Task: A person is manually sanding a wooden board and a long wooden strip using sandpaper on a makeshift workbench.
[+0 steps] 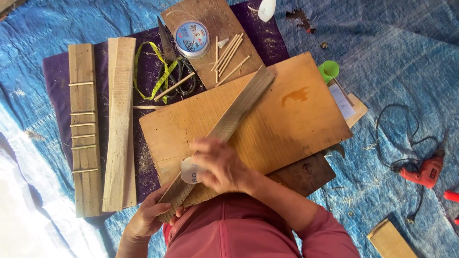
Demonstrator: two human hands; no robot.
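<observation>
The long grey wooden strip (224,129) lay diagonally across the plywood board (296,119), its near end overhanging the board's edge. The left hand (146,217) gripped that near end from below, fingers curled around it. The right hand (220,165) pressed a small white bottle (188,169) against the strip, fingers closed about it. The board's right half lay bare. To the left, two planks (103,124) rested on purple cloth (55,71). Everything sat on a blue tarpaulin (397,57), with a red drill (423,171) well apart at right.
</observation>
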